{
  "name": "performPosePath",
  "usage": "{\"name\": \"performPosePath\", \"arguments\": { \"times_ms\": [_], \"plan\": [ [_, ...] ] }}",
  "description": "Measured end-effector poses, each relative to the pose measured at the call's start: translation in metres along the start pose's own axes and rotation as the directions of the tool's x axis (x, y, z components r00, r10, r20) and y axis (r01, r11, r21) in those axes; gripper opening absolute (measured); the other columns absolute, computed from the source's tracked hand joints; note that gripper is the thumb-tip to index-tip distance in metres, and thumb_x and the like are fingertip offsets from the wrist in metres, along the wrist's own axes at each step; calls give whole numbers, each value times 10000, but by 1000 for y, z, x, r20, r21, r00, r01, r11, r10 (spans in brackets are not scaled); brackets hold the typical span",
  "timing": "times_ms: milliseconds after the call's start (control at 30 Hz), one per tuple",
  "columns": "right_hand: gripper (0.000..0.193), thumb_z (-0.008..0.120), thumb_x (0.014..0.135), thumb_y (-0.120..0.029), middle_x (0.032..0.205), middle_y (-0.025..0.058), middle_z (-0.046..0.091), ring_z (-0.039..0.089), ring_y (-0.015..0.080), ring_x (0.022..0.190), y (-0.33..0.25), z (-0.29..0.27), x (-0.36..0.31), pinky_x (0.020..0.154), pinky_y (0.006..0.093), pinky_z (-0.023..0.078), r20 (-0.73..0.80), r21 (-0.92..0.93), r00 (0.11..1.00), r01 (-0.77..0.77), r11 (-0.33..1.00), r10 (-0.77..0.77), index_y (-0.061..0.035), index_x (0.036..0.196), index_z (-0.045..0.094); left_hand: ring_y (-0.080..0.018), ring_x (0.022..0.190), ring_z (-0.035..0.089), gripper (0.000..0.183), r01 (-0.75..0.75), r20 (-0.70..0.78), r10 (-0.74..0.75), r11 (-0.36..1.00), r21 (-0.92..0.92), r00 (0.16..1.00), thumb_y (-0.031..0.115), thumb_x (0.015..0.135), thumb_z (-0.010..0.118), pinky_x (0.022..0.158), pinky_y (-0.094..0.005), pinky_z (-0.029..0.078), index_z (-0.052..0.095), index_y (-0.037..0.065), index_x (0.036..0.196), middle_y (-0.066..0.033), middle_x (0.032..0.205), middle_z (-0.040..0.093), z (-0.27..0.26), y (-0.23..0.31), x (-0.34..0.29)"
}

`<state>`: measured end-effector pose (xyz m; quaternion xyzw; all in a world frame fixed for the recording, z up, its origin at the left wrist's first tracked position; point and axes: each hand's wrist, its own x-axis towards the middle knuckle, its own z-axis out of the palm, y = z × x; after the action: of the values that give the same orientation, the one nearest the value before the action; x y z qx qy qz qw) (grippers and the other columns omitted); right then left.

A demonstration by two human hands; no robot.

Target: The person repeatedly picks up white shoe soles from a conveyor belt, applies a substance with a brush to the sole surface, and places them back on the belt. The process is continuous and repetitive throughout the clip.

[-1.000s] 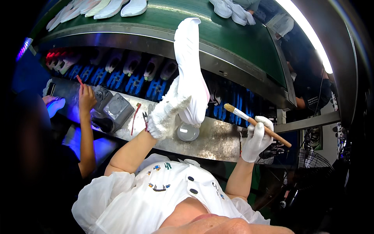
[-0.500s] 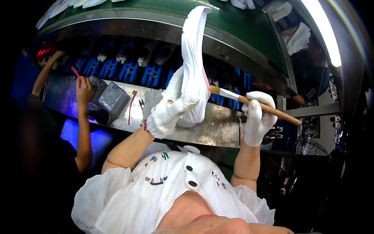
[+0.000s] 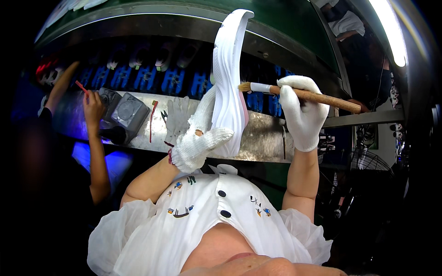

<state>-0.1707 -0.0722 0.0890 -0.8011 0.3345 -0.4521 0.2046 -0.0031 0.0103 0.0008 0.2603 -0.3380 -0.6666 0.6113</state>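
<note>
A white shoe sole (image 3: pixel 227 87) stands on end in front of me, its ridged side wall showing and a strip of pink along its right face. My left hand (image 3: pixel 198 145), in a white knit glove, is closed round its lower part, thumb across the side wall. In my gloved right hand (image 3: pixel 303 110) a brush (image 3: pixel 317 97) with a wooden handle is pinched between thumb and fingers. Its tan bristles point left and meet the sole's right edge about halfway up. The sole's inner face is mostly turned away from view.
A metal bench (image 3: pixel 262 138) runs ahead, bearing a grey glove (image 3: pixel 177 120), a red toothbrush-like tool (image 3: pixel 153 120) and grey boxy containers (image 3: pixel 130 112). Behind it, blue racks (image 3: pixel 172 83) carry shoes below a green conveyor belt (image 3: pixel 285 20). A co-worker's hand (image 3: pixel 93 109) holds a red stick at left.
My right hand and the brush have risen, and the bristles now touch higher on the sole's edge. The sole has turned slightly in my left hand.
</note>
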Motion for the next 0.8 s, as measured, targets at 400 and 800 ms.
{"name": "performPosePath", "arguments": {
  "times_ms": [400,800],
  "plan": [
    [104,665,695,1,680,34,630,569,80,525,-15,7,1,480,190,458,113,-109,986,133,985,-121,-43,786,643,-189,1190,410,828,15,-44,-21,990,-139,999,337,749,680,1008,-349,331,225,55,1380,-84,1278,411,-2,4,2],
    [144,661,613,26,604,47,589,555,139,472,-35,-8,-9,450,225,456,134,-203,960,269,942,-246,-73,713,632,-196,1001,574,812,-70,-175,60,996,-51,983,540,756,563,856,-305,483,331,4,1319,-122,1121,549,-4,6,8]
  ]
}}
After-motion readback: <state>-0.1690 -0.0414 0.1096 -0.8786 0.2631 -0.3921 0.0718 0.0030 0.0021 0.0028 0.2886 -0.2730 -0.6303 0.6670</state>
